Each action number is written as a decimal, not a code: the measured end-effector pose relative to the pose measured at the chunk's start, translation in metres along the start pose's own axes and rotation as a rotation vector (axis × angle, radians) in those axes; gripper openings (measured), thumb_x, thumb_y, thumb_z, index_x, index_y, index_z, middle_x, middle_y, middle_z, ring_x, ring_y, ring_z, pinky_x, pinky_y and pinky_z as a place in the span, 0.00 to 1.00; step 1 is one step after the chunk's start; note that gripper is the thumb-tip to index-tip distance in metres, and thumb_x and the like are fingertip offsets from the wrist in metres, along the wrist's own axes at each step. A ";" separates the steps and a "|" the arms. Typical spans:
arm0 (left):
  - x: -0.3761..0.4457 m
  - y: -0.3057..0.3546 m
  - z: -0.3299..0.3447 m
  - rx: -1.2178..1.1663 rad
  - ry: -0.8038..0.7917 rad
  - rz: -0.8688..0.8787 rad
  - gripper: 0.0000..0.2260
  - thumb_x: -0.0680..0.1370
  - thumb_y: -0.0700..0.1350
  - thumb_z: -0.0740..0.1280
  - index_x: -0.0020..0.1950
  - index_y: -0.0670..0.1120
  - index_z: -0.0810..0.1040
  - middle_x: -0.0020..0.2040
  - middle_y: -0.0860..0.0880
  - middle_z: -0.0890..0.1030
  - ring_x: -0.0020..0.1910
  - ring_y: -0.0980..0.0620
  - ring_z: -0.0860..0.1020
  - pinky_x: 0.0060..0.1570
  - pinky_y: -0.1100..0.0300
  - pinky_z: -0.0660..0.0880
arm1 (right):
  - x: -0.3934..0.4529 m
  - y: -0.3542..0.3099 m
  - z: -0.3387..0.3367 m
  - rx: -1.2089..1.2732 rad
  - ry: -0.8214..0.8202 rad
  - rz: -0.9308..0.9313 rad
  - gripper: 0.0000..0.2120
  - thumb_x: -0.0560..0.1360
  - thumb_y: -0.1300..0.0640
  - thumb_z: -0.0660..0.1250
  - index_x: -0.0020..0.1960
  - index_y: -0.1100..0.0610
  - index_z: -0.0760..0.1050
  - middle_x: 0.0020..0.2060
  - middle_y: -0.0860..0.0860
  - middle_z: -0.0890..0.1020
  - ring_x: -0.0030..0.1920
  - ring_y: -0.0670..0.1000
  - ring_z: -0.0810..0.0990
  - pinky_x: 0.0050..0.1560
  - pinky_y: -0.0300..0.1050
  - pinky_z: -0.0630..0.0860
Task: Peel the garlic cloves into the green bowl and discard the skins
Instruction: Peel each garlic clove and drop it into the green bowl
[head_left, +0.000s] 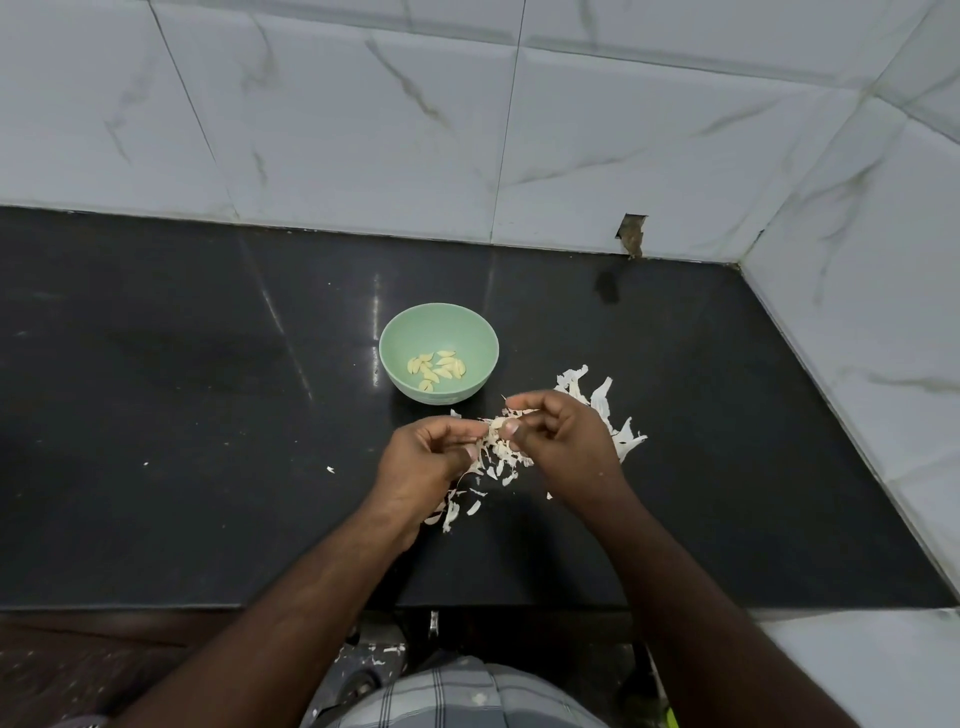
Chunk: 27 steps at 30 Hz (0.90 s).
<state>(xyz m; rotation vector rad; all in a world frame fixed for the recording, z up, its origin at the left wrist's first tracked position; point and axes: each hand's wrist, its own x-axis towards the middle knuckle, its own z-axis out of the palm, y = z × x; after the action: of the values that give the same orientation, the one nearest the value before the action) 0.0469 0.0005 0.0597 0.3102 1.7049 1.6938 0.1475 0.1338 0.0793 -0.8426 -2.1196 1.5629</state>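
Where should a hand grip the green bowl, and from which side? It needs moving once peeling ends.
Pinch the far-left rim of the green bowl from above: it stands upright and open, that side of the counter is bare, and skins lie at its near right.

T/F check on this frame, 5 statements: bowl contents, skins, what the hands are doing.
1. The green bowl holds peeled cloves. True.
2. The skins are in the bowl. False: they lie loose on the black counter, nearer the person than the bowl and to its right.
3. Both hands pinch one garlic clove between them. True: left hand and right hand meet on it above the skins.
4. The bowl sits between the hands and the person's body. False: it is beyond the hands, toward the tiled wall.
5. The right hand rests flat on the counter. False: its fingers are curled in a grip.
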 end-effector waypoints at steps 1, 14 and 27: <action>0.000 0.001 0.001 0.020 -0.002 0.025 0.11 0.77 0.31 0.69 0.51 0.45 0.85 0.43 0.48 0.87 0.44 0.53 0.82 0.47 0.60 0.79 | 0.000 -0.001 -0.001 0.031 -0.020 0.015 0.09 0.75 0.62 0.72 0.50 0.49 0.81 0.37 0.51 0.86 0.38 0.45 0.83 0.46 0.44 0.80; -0.003 0.010 0.002 0.026 0.041 0.082 0.06 0.78 0.40 0.71 0.43 0.45 0.86 0.37 0.46 0.84 0.35 0.53 0.78 0.37 0.57 0.75 | -0.007 -0.008 0.001 0.103 -0.179 -0.029 0.16 0.71 0.68 0.75 0.52 0.50 0.83 0.40 0.54 0.86 0.42 0.47 0.82 0.51 0.45 0.80; -0.006 0.009 0.002 0.084 0.047 0.131 0.05 0.78 0.42 0.71 0.44 0.48 0.86 0.41 0.39 0.84 0.38 0.50 0.81 0.37 0.55 0.73 | -0.010 -0.011 0.007 0.143 -0.125 -0.037 0.12 0.69 0.73 0.74 0.43 0.57 0.83 0.38 0.49 0.87 0.41 0.48 0.87 0.48 0.42 0.81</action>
<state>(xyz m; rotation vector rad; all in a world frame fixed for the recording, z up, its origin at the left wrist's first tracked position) 0.0498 -0.0011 0.0701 0.4326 1.8282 1.7374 0.1481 0.1202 0.0885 -0.6703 -2.0653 1.7653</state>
